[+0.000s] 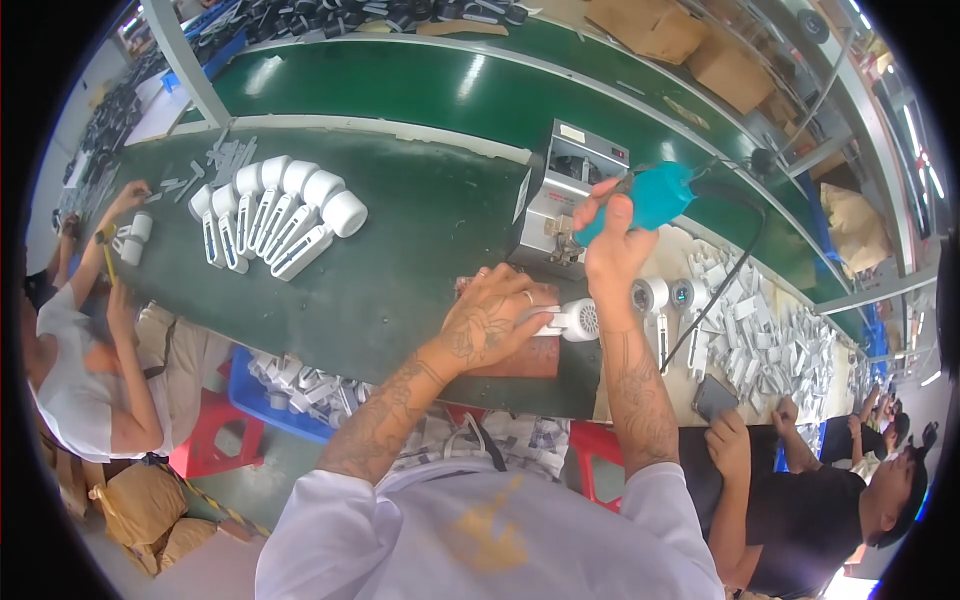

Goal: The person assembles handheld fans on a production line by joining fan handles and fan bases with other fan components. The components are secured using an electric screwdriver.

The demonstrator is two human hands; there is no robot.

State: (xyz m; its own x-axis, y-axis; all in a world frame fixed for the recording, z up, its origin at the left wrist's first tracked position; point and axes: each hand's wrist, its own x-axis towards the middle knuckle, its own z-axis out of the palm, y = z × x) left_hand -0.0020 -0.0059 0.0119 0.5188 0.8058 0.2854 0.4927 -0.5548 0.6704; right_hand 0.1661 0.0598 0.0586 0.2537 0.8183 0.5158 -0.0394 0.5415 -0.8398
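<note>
My left hand (pixel 490 315) is closed round the handle of a small white handheld fan (pixel 578 320), whose round slatted head sticks out to the right. Beneath it lies a reddish-brown pad (pixel 515 362) on the green tabletop. My right hand (pixel 614 245) grips a teal electric screwdriver (pixel 660 196) with a dark cord. Its tip is by the front of a grey metal box (pixel 560 190), which looks like a screw feeder; the tip itself is hard to make out. To the left, several white fans (pixel 275 205) stand side by side in a curved row.
Loose white casings (pixel 755 330) and two round-faced white units (pixel 668 294) cover the right side. A blue bin (pixel 245 395) of white parts sits below the table edge. Co-workers sit at both sides, one holding a phone (pixel 713 398). A green conveyor (pixel 400 85) runs behind.
</note>
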